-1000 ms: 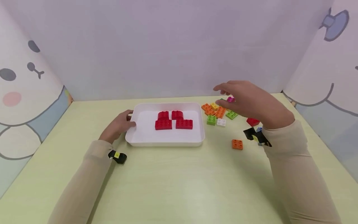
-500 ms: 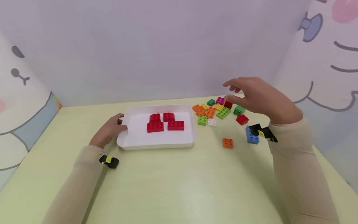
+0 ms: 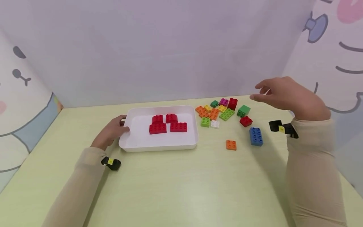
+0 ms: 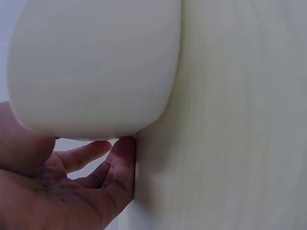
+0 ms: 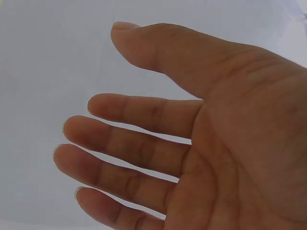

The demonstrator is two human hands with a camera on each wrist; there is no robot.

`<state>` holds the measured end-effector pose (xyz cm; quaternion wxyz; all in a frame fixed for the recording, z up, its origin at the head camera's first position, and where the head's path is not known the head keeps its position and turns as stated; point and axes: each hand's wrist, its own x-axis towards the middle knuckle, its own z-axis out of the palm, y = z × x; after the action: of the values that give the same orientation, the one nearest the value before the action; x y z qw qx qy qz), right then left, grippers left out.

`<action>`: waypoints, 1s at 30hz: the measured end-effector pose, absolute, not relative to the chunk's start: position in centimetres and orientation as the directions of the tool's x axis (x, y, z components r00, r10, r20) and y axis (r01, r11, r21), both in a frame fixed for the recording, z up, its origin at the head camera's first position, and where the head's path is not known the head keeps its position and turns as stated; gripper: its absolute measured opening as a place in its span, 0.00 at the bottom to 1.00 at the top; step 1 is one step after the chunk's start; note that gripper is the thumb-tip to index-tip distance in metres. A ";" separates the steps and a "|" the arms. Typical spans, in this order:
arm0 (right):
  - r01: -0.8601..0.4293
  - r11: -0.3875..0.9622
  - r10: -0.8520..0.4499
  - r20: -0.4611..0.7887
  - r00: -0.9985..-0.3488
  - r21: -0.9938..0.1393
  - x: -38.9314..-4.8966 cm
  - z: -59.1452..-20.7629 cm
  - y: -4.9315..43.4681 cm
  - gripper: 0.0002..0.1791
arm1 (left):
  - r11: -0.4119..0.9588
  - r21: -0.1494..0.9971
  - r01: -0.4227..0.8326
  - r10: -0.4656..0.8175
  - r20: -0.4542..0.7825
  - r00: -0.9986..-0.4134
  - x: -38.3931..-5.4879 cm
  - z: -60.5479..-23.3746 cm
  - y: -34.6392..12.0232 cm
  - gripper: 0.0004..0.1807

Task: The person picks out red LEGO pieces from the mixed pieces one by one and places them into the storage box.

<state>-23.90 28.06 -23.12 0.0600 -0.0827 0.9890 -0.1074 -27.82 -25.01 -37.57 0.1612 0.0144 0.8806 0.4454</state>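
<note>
At the left end of a white tray [image 3: 136, 142], my left hand [image 3: 111, 131] grips the rim. Its thumb lies over the edge and the other fingers are against the outer wall, as the left wrist view shows with the tray's side [image 4: 96, 72]. Inside the tray are several red bricks: two rounded ones behind and two flat-sided ones [image 3: 178, 127] in front. Raised over the right of the table, my right hand [image 3: 290, 94] holds nothing. Its fingers [image 5: 144, 148] are relaxed and spread, thumb apart. A green brick [image 3: 244, 111] is the nearest block to it.
Loose bricks lie right of the tray: orange, yellow, lime, white [image 3: 215, 124], magenta [image 3: 223, 102] and red [image 3: 245, 121]. A blue brick [image 3: 256, 136] and an orange brick [image 3: 231, 145] lie nearer the front. A pale curtain [image 3: 170, 63] stands behind the table.
My right hand has moved right, away from the bricks, uncovering the green, red and blue ones. The head view has turned slightly right. My left hand stays on the tray.
</note>
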 end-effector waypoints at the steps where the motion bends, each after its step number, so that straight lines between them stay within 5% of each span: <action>1: -0.146 0.965 -0.172 -0.103 -0.980 -0.220 -23.9 -23.1 28.3 0.37 | 0.602 0.789 -0.121 0.167 -0.273 -0.947 -27.9 -37.6 -24.9 0.38; 19: -0.071 0.982 -0.126 -0.321 -0.939 -0.177 -26.1 -27.4 30.2 0.38 | 0.615 0.779 -0.120 0.169 -0.279 -0.945 -28.2 -37.5 -24.1 0.38; 30: -0.090 0.977 -0.141 -0.266 -0.954 -0.195 -26.8 -30.0 29.8 0.33 | 0.618 0.775 -0.129 0.161 -0.285 -0.945 -28.7 -37.9 -24.3 0.39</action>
<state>-26.84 29.76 -29.97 0.1405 -0.0585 0.9842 -0.0906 -28.75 -24.32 -37.87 0.1658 0.0089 0.8841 0.4368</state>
